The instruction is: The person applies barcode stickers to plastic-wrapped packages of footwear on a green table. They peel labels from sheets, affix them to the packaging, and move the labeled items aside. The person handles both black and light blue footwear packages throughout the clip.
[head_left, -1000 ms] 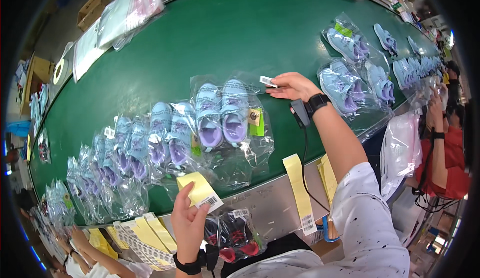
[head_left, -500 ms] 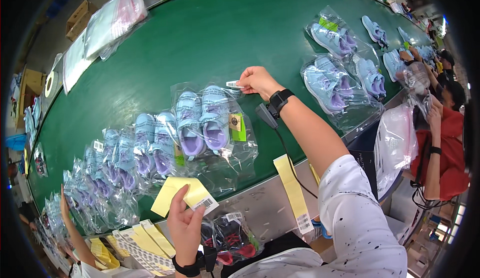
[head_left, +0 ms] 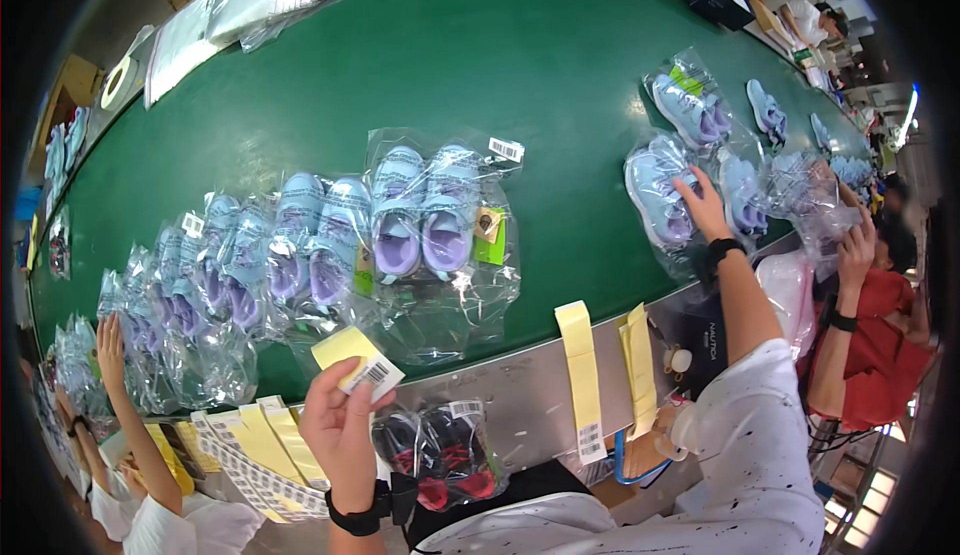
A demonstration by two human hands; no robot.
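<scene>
My left hand [head_left: 340, 420] is closed on a folded yellow label strip [head_left: 345, 347] with a white barcode label at its end. Over at the right, my right hand [head_left: 708, 210] rests with fingers apart on a pair of light blue shoes [head_left: 655, 180] in a clear bag. Ahead of my left hand, another bagged pair of blue shoes with lilac insides [head_left: 425, 210] lies on the green table. A white barcode sticker [head_left: 506, 150] sits at that bag's upper right corner, and a green tag [head_left: 490, 240] shows beside the shoes.
More bagged blue shoes [head_left: 235, 255] line up leftward, where another person's hand [head_left: 112, 350] reaches in. Yellow label strips [head_left: 580, 380] hang on the metal edge. Black and red bagged shoes [head_left: 435, 455] lie close to me. A co-worker in red [head_left: 865, 355] handles a bag at right.
My right hand has let go of the barcode sticker, now on the bag, and moved right onto another bagged pair. My left hand still holds the yellow strip. The view has shifted somewhat.
</scene>
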